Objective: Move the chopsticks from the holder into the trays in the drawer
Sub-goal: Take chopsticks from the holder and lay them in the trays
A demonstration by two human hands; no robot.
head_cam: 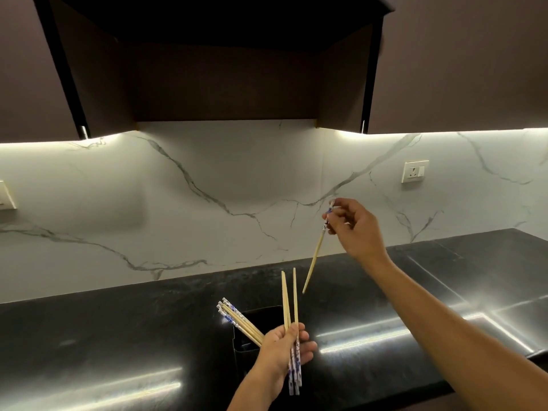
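Observation:
A black square holder (257, 317) stands on the dark counter. Several bamboo chopsticks (240, 321) with blue-and-white patterned ends lean out of it to the left. My left hand (283, 347) is just in front of the holder, shut on two chopsticks (290, 304) whose bare tips point up and whose patterned ends hang below my fingers. My right hand (354, 229) is raised above and right of the holder. It pinches a single chopstick (314, 259) by its patterned end, tip hanging down-left. No drawer or trays are in view.
The black counter (118, 336) runs left to right and meets a white marble backsplash (207, 203). A wall socket (414, 171) sits at right, another switch plate (6, 195) at the left edge. Dark upper cabinets (222, 69) hang overhead.

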